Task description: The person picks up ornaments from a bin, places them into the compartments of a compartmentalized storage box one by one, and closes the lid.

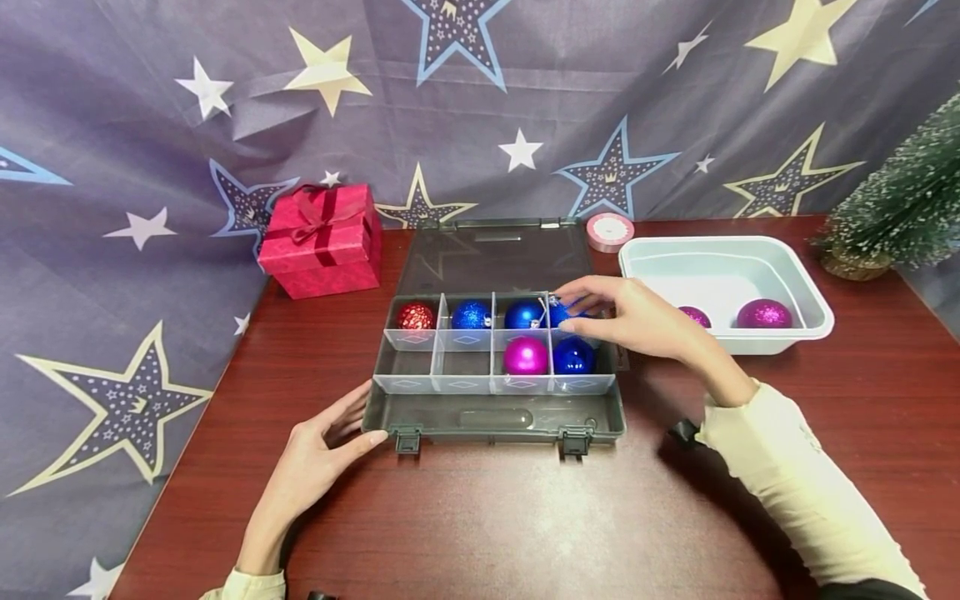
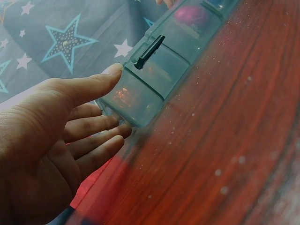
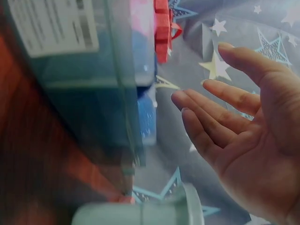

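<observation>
A dark translucent organizer box lies with its lid back, divided by clear partitions. Its compartments hold a red bauble, a pink bauble and several blue ones, such as the glittery blue bauble and shiny blue bauble. My left hand rests at the box's front left corner, thumb by the rim and fingers along the side. Over the back right compartment hovers my right hand, fingers extended and apart, partly hiding a blue bauble there. In the right wrist view that hand holds nothing.
Right of the box, a white basin contains two purple glitter baubles, one purple bauble near its right end. A pink ribbon roll stands behind. A red gift box sits back left, a small frosted tree at far right.
</observation>
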`<state>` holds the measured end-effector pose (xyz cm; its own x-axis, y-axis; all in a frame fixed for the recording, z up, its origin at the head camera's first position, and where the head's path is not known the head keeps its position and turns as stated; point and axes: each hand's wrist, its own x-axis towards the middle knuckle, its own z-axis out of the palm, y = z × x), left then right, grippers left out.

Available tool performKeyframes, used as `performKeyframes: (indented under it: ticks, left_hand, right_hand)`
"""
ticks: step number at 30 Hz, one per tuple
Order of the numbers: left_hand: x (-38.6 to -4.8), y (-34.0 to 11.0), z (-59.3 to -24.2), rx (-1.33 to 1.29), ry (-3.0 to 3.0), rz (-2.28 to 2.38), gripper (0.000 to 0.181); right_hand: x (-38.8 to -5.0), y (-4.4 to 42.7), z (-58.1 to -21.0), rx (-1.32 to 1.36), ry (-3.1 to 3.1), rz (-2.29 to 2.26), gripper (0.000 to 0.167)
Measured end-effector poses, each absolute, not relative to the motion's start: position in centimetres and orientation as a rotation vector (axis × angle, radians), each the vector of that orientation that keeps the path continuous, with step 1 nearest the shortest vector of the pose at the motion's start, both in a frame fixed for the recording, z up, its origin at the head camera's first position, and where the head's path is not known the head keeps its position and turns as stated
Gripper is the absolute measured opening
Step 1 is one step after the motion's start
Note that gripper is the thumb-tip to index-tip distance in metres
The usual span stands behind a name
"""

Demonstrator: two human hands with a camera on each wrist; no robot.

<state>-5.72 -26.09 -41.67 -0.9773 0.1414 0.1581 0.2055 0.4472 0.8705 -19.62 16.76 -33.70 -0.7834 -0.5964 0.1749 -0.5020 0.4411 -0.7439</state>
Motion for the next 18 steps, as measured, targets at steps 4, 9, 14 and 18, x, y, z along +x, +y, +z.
performKeyframes:
  ticks: [4,9,14,18]
  left_hand:
    - [-5.7,-26.1,-41.7,-0.309,-2.625,-1.585,0.063]
    - [-5.7,-26.1,-41.6,-0.307,-2.626,-1.586,0.063]
    - [-5.7,-26.1,-41.6,-0.300,-2.632,-1.581,0.064]
    - [-5.7,-26.1,-41.7,-0.301,-2.631,-1.581,0.064]
  right_hand:
    - [-19.4,18.3,-33.3,-0.949,2.611,-1.280,0.037]
    - [-19.0,20.5,-32.9,-0.911,2.707,-1.266,0.035]
    - [-18.8,22.8,-32.8,-0.819,2.766,-1.274,0.037]
    - [-18.8,24.5,-32.9,-0.731,2.766,-1.303,0.039]
